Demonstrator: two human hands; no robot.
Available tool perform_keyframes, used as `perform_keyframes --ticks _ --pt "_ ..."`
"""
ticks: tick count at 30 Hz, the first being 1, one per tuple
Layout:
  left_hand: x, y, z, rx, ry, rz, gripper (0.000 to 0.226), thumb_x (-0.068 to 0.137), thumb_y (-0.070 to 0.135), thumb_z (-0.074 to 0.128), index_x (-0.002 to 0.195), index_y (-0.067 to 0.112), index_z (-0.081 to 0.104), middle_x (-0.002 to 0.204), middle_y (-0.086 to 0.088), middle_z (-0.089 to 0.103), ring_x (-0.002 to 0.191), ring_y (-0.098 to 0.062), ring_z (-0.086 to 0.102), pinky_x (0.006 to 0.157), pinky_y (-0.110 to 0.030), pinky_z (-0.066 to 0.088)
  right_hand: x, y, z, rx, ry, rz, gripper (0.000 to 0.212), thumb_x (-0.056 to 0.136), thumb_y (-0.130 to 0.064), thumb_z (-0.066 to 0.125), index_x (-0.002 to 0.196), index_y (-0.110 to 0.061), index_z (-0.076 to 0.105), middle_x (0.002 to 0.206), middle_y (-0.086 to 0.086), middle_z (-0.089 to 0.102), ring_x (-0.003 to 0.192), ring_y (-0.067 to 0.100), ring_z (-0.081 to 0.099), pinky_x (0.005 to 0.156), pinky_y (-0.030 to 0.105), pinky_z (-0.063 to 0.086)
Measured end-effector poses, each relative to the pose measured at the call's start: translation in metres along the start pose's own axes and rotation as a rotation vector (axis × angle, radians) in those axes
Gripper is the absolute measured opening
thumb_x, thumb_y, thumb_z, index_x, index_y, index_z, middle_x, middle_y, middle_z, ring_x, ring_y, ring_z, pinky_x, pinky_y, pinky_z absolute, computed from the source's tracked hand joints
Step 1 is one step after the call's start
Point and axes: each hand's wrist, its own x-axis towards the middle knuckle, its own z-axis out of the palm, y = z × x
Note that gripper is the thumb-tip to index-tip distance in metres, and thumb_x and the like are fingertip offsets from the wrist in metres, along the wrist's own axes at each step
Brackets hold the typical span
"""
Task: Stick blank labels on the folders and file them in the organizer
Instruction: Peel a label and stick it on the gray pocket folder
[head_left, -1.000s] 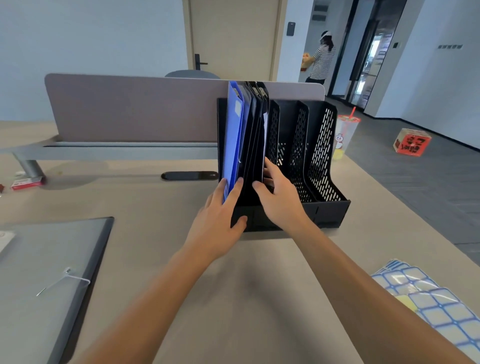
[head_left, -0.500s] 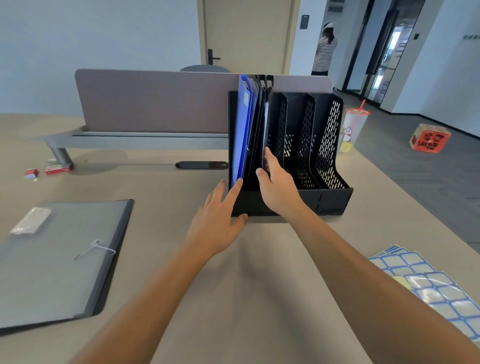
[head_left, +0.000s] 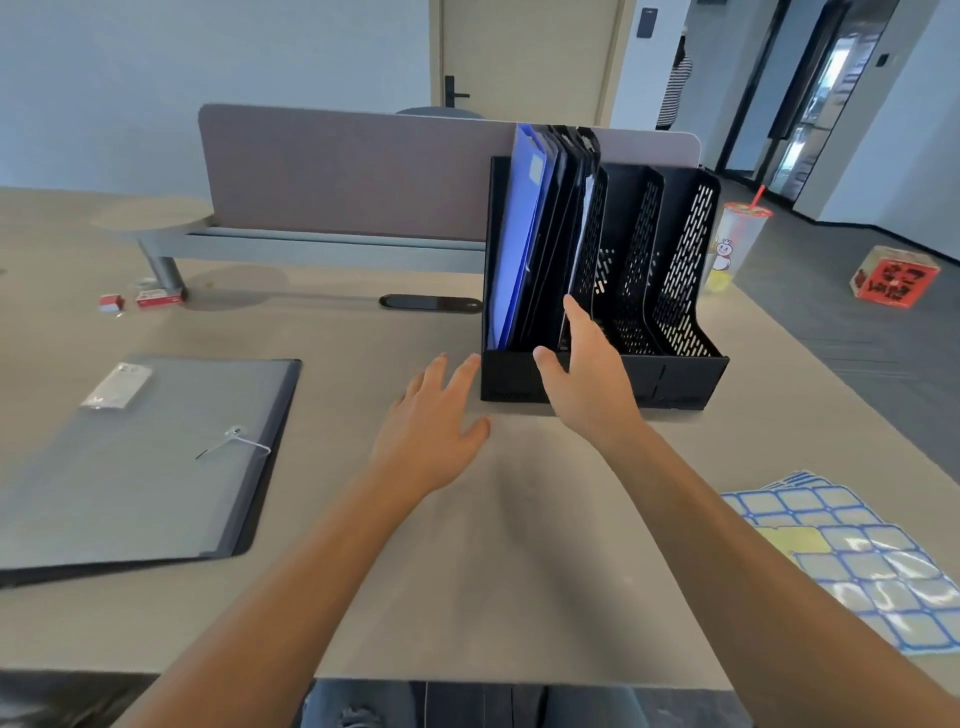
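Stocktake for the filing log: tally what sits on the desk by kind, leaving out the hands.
File organizer: 1
Grey folder lying flat: 1
Blue folder upright in the organizer: 1
Dark folders behind it: too tightly packed to count
Stack of label sheets: 1
Drink cup: 1
Small red-and-white items: 2
Total counted: 7

Bright daylight, soft shadows, wide-angle edge warp

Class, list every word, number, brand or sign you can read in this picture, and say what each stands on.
None can be read.
Red box on the floor: dark characters, too blurred.
Cup: a cartoon figure, no legible text.
Small red packs on the desk: too small.
Label sheets: blank.
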Motion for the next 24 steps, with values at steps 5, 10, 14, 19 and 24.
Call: perform_keyframes --ticks 5,10,14,19,24 --pt "-0.035 -0.014 -0.009 0.161 0.032 -0.092 0.067 0.097 0.048 0.053 0.156 0.025 0.032 0.163 -0.014 0.023 0.145 -0.036 0.031 0.115 -0.05 0.03 -0.044 -0.006 0.019 -0.144 -0.075 -0.116 0.057 0.109 -0.029 0.054 0.163 -0.02 0.036 0.166 0.0 0.042 0.154 0.021 0.037 0.123 0.039 0.035" --pt "-0.089 -0.052 -0.031 0.252 0.074 -0.183 0.062 0.096 0.051 0.052 0.151 0.025 0.04 0.161 -0.013 0.029 0.145 -0.034 0.031 0.115 -0.049 0.03 -0.083 -0.032 0.058 -0.208 -0.274 -0.183 0.056 0.109 -0.027 0.052 0.162 -0.016 0.039 0.166 0.003 0.043 0.153 0.022 0.037 0.123 0.034 0.03" --pt "-0.139 -0.093 -0.058 0.285 0.107 -0.287 0.058 0.097 0.052 0.051 0.147 0.023 0.043 0.157 -0.012 0.034 0.145 -0.033 0.032 0.115 -0.052 0.031 -0.106 -0.074 0.1 -0.207 -0.396 -0.246 0.054 0.106 -0.023 0.054 0.158 -0.015 0.044 0.161 0.007 0.048 0.146 0.03 0.046 0.119 0.038 0.035" --pt "-0.189 -0.146 -0.091 0.333 0.103 -0.451 0.059 0.099 0.054 0.047 0.15 0.025 0.04 0.16 -0.012 0.031 0.149 -0.034 0.026 0.118 -0.054 0.025 -0.129 -0.13 0.15 -0.172 -0.493 -0.329 0.054 0.108 -0.027 0.054 0.16 -0.021 0.042 0.165 0.002 0.043 0.15 0.024 0.041 0.123 0.037 0.032" --pt "-0.217 -0.194 -0.113 0.356 0.115 -0.548 0.06 0.1 0.057 0.041 0.152 0.027 0.037 0.162 -0.012 0.027 0.152 -0.033 0.019 0.12 -0.055 0.021 -0.135 -0.17 0.198 -0.194 -0.543 -0.402 0.06 0.109 -0.046 0.049 0.163 -0.024 0.035 0.172 0.002 0.03 0.157 0.023 0.029 0.127 0.04 0.027"
